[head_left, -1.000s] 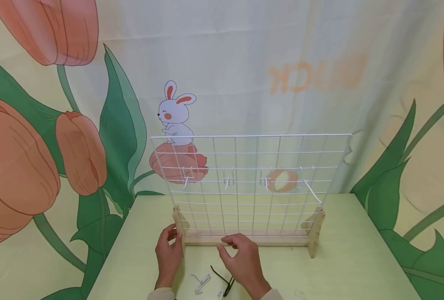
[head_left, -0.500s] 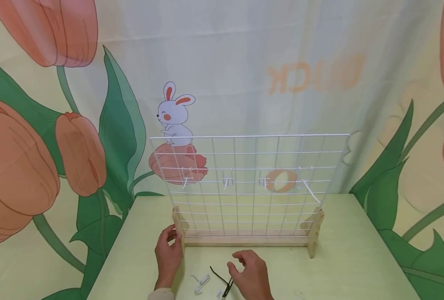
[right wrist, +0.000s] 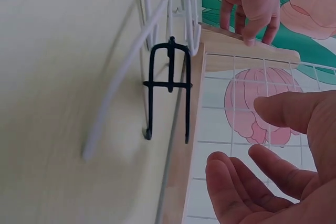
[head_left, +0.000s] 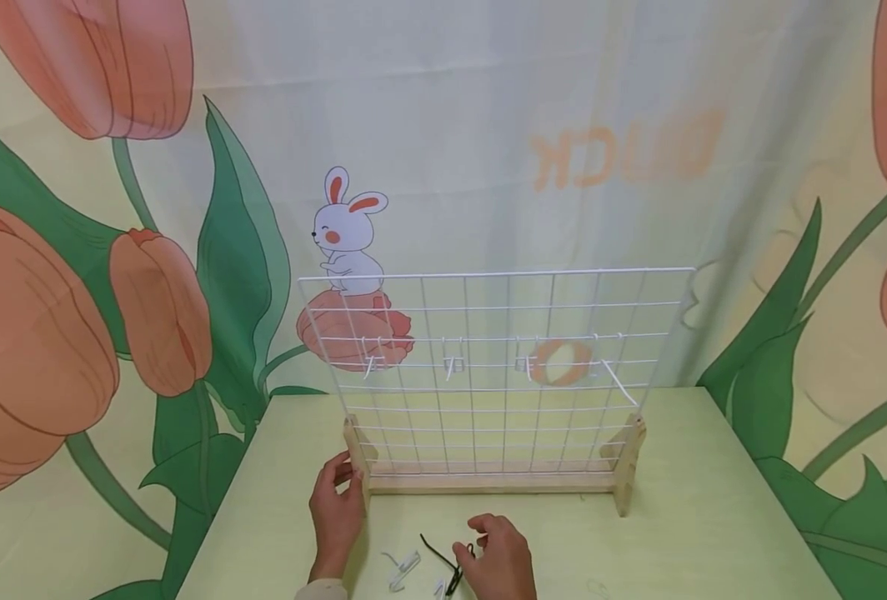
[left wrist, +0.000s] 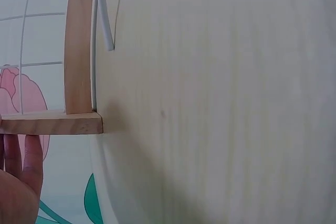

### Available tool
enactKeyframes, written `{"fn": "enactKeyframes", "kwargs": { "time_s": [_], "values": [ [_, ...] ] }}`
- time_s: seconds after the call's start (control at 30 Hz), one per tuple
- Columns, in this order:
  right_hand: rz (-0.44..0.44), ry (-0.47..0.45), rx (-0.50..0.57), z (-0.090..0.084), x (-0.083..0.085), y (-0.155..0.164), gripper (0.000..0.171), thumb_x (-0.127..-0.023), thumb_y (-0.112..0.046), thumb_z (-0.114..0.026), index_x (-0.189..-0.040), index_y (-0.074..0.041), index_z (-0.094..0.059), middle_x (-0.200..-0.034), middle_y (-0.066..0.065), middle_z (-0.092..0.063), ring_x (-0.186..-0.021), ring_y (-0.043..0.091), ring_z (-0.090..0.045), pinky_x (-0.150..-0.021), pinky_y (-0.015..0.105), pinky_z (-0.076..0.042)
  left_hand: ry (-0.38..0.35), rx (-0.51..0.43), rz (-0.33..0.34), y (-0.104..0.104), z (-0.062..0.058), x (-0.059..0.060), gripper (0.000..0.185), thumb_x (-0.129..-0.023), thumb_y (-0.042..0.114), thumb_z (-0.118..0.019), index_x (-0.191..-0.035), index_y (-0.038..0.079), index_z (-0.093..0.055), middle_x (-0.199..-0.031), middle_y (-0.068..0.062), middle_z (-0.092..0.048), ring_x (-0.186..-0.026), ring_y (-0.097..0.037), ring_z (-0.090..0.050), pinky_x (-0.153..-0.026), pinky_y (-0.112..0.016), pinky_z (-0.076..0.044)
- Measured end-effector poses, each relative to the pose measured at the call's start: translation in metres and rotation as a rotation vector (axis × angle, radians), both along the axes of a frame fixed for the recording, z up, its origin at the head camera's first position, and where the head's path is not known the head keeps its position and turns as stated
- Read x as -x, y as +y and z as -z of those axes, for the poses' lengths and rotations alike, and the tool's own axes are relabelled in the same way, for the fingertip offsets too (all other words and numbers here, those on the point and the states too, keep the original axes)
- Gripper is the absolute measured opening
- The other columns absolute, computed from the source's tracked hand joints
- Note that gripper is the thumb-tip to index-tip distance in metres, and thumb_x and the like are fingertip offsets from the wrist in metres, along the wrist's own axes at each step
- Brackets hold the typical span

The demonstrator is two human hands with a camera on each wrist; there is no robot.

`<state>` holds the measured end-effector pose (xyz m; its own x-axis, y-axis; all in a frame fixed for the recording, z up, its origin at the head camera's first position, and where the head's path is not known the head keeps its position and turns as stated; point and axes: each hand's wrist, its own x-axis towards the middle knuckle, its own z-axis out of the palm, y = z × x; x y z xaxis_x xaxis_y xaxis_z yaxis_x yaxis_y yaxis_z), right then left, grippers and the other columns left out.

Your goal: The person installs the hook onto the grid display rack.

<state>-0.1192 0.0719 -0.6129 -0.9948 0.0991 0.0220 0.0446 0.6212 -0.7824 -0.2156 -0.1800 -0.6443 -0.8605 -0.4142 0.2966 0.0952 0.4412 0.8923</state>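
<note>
A white wire grid panel (head_left: 488,408) stands upright in a wooden stand (head_left: 488,486), with white hooks (head_left: 453,364) hung in a row across it. My left hand (head_left: 334,512) is at the stand's left leg, its fingertips touching the outer face of the wood (left wrist: 52,124). My right hand (head_left: 499,558) is held thumb and fingers apart, with nothing between them. Close to it, a black hook (right wrist: 170,85) lies on the table and is partly covered by the hand in the head view. White hooks (head_left: 403,572) lie to its left.
The pale table (head_left: 706,500) extends right of the stand. A curtain (head_left: 488,125) with printed tulips and a rabbit hangs behind the panel. One long prong (head_left: 622,385) sticks out from the hook at the panel's right.
My right hand has drawn back from the stand's lower bar, moving right and down toward the black hook. My left hand stays at the left leg.
</note>
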Motion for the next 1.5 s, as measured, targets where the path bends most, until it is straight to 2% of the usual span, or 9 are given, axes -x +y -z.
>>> {"fn": "enactKeyframes", "kwargs": {
  "time_s": [0.17,0.47,0.73,0.93,1.1,1.5],
  "values": [
    [-0.010,-0.039,0.019,0.003,0.000,-0.001,0.037,-0.083,-0.028,-0.090,-0.110,-0.007,-0.074,-0.100,0.006,-0.071,-0.082,0.020,-0.068,-0.071,0.038,-0.057,0.012,-0.001,-0.007,0.000,-0.002,0.001,0.038,-0.096,0.000,-0.074,-0.131,0.012,-0.068,-0.112,-0.009,-0.073,-0.105,-0.026,-0.072,-0.080,-0.027,-0.063],
    [-0.033,-0.047,-0.017,0.011,-0.001,-0.003,0.036,-0.083,-0.026,-0.090,-0.108,-0.006,-0.073,-0.096,0.003,-0.070,-0.077,0.015,-0.064,-0.070,0.038,-0.055,0.010,-0.019,0.013,0.001,-0.002,0.002,0.038,-0.097,0.001,-0.074,-0.133,0.012,-0.067,-0.114,-0.011,-0.073,-0.106,-0.027,-0.072,-0.082,-0.032,-0.064],
    [-0.043,-0.109,-0.031,0.018,-0.004,-0.001,0.034,-0.083,-0.027,-0.089,-0.106,-0.009,-0.072,-0.092,0.002,-0.067,-0.079,0.016,-0.062,-0.070,0.041,-0.054,0.030,-0.015,0.022,0.001,-0.001,0.001,0.038,-0.096,0.000,-0.075,-0.131,0.011,-0.068,-0.112,-0.011,-0.073,-0.104,-0.027,-0.072,-0.079,-0.022,-0.061],
    [-0.058,-0.121,-0.061,0.025,-0.005,-0.001,0.034,-0.084,-0.029,-0.089,-0.105,-0.009,-0.072,-0.088,0.001,-0.064,-0.077,0.015,-0.057,-0.070,0.040,-0.051,0.020,-0.020,0.020,0.001,0.001,0.001,0.038,-0.096,0.000,-0.074,-0.131,0.012,-0.068,-0.113,-0.010,-0.072,-0.105,-0.027,-0.072,-0.080,-0.025,-0.062],
    [-0.057,-0.142,-0.049,0.028,-0.006,-0.001,0.034,-0.084,-0.029,-0.089,-0.106,-0.008,-0.074,-0.089,0.002,-0.066,-0.078,0.016,-0.060,-0.070,0.041,-0.053,0.020,-0.008,0.018,0.001,0.003,0.001,0.037,-0.096,0.001,-0.074,-0.131,0.012,-0.068,-0.113,-0.009,-0.072,-0.104,-0.025,-0.072,-0.080,-0.027,-0.063],
    [-0.079,-0.101,-0.055,0.028,-0.005,-0.002,0.039,-0.083,-0.029,-0.090,-0.110,-0.006,-0.075,-0.092,0.002,-0.067,-0.078,0.015,-0.059,-0.069,0.039,-0.053,0.029,-0.011,0.009,-0.001,0.004,0.001,0.037,-0.096,0.002,-0.075,-0.131,0.013,-0.068,-0.111,-0.008,-0.073,-0.104,-0.022,-0.071,-0.079,-0.021,-0.061]
  ]
}}
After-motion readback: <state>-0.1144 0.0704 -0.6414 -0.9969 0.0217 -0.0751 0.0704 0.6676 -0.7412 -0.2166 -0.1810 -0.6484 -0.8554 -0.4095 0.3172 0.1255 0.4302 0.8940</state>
